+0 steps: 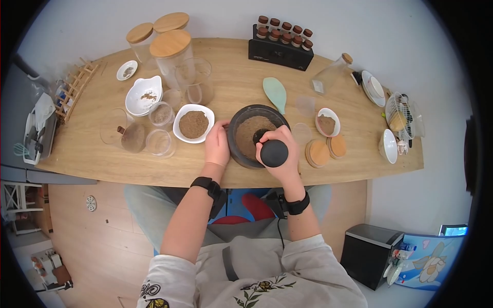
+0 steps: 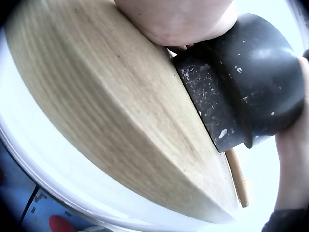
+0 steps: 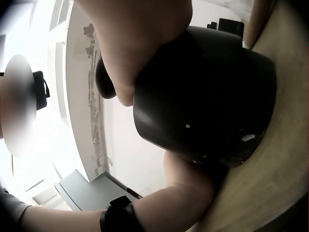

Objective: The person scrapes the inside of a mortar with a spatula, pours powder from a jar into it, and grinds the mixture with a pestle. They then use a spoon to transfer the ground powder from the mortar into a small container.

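A dark stone mortar point(image 1: 237, 154) stands near the table's front edge with brown powder point(image 1: 247, 134) inside. My right hand point(image 1: 285, 154) grips the black pestle point(image 1: 275, 153), whose lower end sits in the powder and whose round knob points up toward me. Against the mortar's left side rests my left hand point(image 1: 217, 146), fingers extended along its wall. In the left wrist view, part of that hand point(image 2: 176, 19) lies beside the mortar point(image 2: 241, 82). The right wrist view has the right hand point(image 3: 145, 38) above the mortar's wall point(image 3: 207, 96) and the pestle knob point(image 3: 104, 79) behind it.
Left of the mortar is a white bowl point(image 1: 193, 124) of brown powder, among several glass jars. To the right are a small powder bowl point(image 1: 327, 123) and wooden lids point(image 1: 318, 153). Behind lie a green spoon rest point(image 1: 275, 94) and a black spice rack point(image 1: 280, 53).
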A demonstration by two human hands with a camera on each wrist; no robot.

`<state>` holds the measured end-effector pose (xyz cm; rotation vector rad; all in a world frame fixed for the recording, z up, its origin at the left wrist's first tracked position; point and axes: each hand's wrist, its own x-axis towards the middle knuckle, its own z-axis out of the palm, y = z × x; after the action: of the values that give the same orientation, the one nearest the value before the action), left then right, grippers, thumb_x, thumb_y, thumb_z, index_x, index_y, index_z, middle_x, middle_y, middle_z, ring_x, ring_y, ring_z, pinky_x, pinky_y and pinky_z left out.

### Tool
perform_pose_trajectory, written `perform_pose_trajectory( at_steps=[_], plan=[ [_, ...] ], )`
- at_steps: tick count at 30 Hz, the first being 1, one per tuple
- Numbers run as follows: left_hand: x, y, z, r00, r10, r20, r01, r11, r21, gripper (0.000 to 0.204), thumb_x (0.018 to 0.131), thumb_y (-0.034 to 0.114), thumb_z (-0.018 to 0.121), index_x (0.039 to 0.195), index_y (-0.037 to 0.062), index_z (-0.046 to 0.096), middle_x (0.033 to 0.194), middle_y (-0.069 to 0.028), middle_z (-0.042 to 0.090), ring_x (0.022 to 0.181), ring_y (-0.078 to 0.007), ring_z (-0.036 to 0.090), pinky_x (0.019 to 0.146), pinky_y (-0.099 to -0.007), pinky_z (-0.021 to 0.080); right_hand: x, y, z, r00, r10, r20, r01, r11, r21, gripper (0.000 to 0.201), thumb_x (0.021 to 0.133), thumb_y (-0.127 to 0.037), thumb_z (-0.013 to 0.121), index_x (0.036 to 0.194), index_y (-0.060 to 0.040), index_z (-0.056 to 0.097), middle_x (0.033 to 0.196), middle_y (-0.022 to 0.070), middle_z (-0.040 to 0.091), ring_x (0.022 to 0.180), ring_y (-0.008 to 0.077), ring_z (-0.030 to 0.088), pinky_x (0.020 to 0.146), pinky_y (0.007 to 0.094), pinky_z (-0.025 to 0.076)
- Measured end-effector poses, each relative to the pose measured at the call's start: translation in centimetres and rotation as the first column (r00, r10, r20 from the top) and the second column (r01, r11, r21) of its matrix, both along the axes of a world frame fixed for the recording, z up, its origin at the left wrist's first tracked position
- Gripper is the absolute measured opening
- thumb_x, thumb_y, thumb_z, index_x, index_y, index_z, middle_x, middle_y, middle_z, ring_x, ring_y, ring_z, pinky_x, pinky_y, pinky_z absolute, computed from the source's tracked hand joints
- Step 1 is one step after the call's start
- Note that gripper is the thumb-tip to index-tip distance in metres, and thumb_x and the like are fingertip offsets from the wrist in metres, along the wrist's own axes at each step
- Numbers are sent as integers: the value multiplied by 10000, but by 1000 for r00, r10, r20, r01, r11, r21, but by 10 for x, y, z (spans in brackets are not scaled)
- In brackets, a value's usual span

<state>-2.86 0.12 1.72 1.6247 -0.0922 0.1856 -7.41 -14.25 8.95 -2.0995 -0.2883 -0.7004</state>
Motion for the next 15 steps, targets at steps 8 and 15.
perform_pose_trajectory(
  at_steps=[8, 15],
  plan=[
    [-2, 1, 5, 1000, -1, -9, 1, 1000, 13, 275, 872, 79, 298, 950, -54, 524, 883, -154, 591, 842, -220, 575, 778, -301, 444, -1, -6, -13, 994, -93, 60, 81, 981, 173, 176, 585, -27, 681, 703, -64, 554, 670, 46, 483, 611, 180, 510, 558, 276, 411],
    [-1, 1, 5, 1000, -9, 0, 9, 1000, 7, 275, 878, 76, 293, 955, -60, 519, 884, -156, 590, 834, -219, 578, 777, -302, 449, 0, -3, -2, 997, 9, -77, -1, 995, 100, 179, 589, -48, 688, 695, -69, 545, 665, 47, 481, 576, 199, 505, 533, 276, 410]
  ],
)
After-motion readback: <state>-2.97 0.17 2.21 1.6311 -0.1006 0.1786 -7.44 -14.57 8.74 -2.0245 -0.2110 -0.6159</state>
